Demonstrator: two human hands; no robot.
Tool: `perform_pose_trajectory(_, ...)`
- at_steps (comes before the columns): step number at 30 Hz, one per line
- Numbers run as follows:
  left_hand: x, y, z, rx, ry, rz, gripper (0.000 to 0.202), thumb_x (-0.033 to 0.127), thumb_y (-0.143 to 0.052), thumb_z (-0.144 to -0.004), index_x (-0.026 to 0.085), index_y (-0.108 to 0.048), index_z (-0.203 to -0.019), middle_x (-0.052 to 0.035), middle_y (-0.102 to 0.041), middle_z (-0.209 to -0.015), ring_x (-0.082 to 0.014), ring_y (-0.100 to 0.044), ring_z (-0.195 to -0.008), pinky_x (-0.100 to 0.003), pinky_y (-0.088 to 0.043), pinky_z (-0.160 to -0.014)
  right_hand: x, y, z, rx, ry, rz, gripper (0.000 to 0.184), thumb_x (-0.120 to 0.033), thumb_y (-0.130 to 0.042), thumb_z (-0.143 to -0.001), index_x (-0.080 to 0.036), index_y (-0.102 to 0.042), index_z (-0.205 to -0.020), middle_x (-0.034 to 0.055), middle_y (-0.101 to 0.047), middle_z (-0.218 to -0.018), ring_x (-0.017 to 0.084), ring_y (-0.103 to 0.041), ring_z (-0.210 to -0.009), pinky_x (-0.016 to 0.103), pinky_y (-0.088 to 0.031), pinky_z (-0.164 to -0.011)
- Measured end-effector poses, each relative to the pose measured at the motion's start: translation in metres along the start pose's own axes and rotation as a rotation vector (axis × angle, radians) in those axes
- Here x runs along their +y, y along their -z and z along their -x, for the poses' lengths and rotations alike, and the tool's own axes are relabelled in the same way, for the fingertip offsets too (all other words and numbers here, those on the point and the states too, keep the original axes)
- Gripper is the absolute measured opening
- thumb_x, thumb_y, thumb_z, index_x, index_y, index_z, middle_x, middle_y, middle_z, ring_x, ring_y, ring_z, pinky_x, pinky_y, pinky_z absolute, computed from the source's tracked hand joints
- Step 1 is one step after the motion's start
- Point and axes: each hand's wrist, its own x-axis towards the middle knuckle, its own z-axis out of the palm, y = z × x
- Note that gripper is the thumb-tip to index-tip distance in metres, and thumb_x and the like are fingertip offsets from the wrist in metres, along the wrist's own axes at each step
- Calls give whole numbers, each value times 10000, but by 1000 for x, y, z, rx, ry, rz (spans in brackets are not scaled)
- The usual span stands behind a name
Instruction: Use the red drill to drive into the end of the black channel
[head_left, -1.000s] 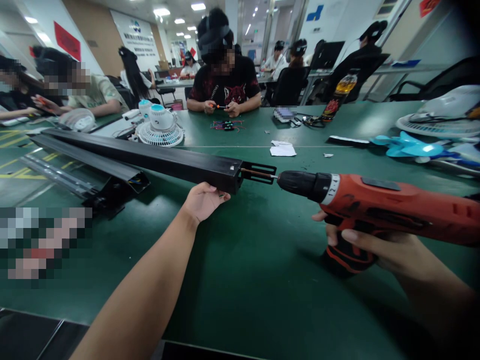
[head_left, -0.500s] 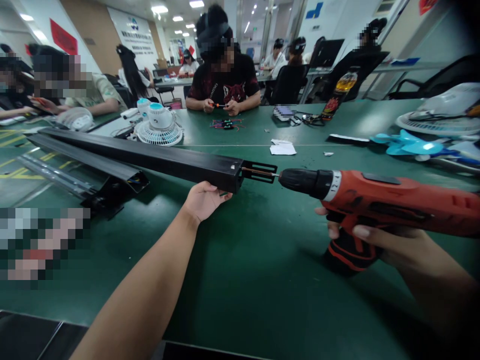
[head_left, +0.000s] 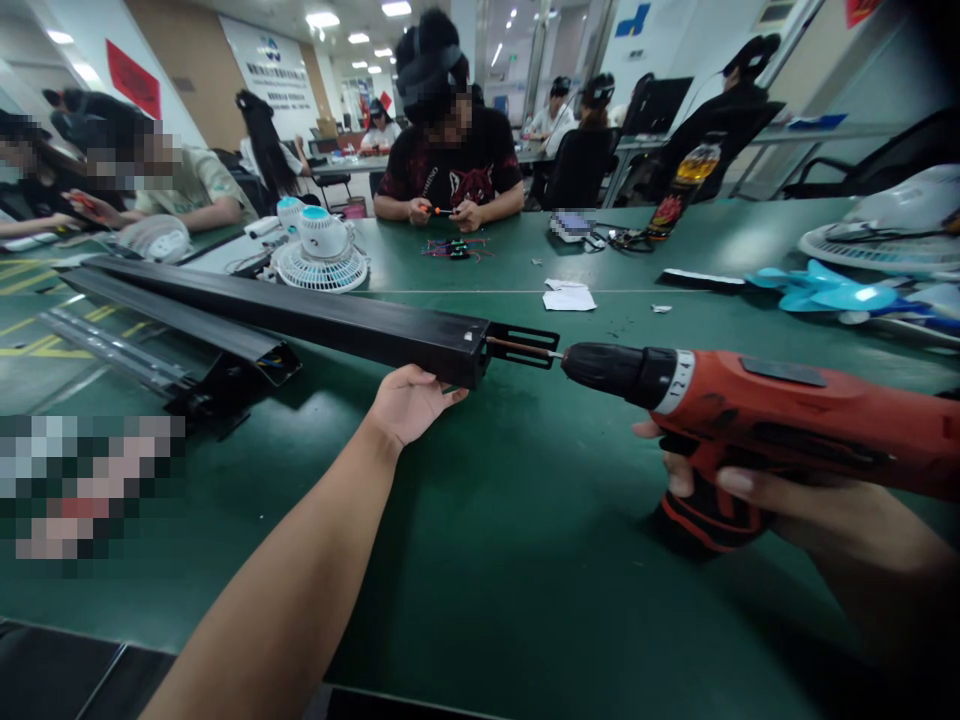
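Your left hand (head_left: pixel 411 405) cups the black tube (head_left: pixel 300 310) from beneath, close to its open end, the thumb against the near side and the other fingers reaching under. Your right hand (head_left: pixel 817 510) is wrapped around the handle of the red drill (head_left: pixel 787 420); whether a finger presses the trigger, you cannot tell from here.

The line to watch is the one from drill to tube. Taking your left hand as the centre of the dial, the tube's long axis runs away between nine and ten o'clock, while the drill sits at about three. Its bit (head_left: pixel 525 347) points back towards nine, beside the slotted plate (head_left: pixel 544 335) that juts from the tube's end, and looks nearly in line with the tube. Whether the tip touches anything inside is hidden.

Your left hand is the nearer to that open end; your right stays well apart from it, behind the drill's nose, over the green surface (head_left: pixel 525 600).
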Motion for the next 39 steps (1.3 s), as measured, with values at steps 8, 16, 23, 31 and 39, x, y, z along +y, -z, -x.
perform_pose_trajectory(8, -2, 4, 0, -21, -17, -11, 270, 187, -843, -746, 225, -884, -1011, -109, -923, -1085, -328, -862, -1092, -562, -692, -1101, 5, 3, 0, -60, 49, 9, 443, -418, -712, -669, -182, -733, -1043, 63, -647, -559, 221, -592, -465, 313, -482, -357)
perform_pose_trajectory(16, -1, 3, 1, -27, -1, -7, 220, 186, -882, -731, 215, -865, -948, -101, -918, -1049, -317, -862, -1079, -558, -700, -1101, 10, 5, 0, -82, 31, -6, 425, -385, -701, -690, -185, -701, -1065, 50, -630, -580, 205, -573, -463, 302, -468, -348)
perform_pose_trajectory(23, -2, 1, -1, -23, -9, -23, 280, 169, -871, -715, 216, -890, -991, -96, -922, -1079, -316, -864, -1084, -561, -693, -1110, 11, 6, 0, -81, 22, 11, 401, -379, -689, -699, -208, -709, -1061, 46, -626, -557, 212, -567, -461, 309, -458, -339)
perform_pose_trajectory(31, -5, 5, -2, -17, -21, -79, 187, 154, -891, -727, 215, -875, -904, -82, -891, -965, -287, -848, -1010, -569, -694, -1144, 5, 1, 0, -47, 22, 12, 416, -420, -702, -673, -202, -726, -1027, 45, -621, -542, 218, -581, -461, 324, -487, -356)
perform_pose_trajectory(39, -9, 5, -1, 8, -62, -106, 202, 235, -1072, -764, 214, -901, -871, -69, -886, -943, -271, -863, -1026, -510, -724, -1081, 4, 0, 0, -41, 11, 9, 410, -407, -705, -673, -190, -727, -1020, 45, -624, -532, 210, -576, -447, 308, -472, -340)
